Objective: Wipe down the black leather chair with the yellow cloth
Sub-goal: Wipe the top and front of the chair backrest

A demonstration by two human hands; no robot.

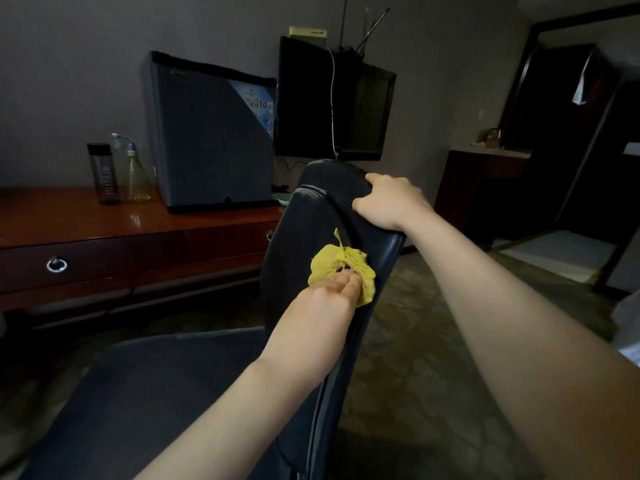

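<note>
The left hand (325, 303), arm outstretched, pinches the crumpled yellow cloth (343, 265) against the black leather chair (294, 237) backrest. At one o'clock from it, the right hand (391, 200) curls over the backrest's top edge.

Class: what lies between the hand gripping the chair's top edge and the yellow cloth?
Head view: only bare black leather of the chair back between right hand and yellow cloth.

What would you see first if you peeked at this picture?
The bright yellow cloth, bunched in the left hand against the back of the black chair, mid-picture. Above it, the right hand grips the chair's top edge. Behind, a grey mini fridge stands on the wooden desk.
</note>
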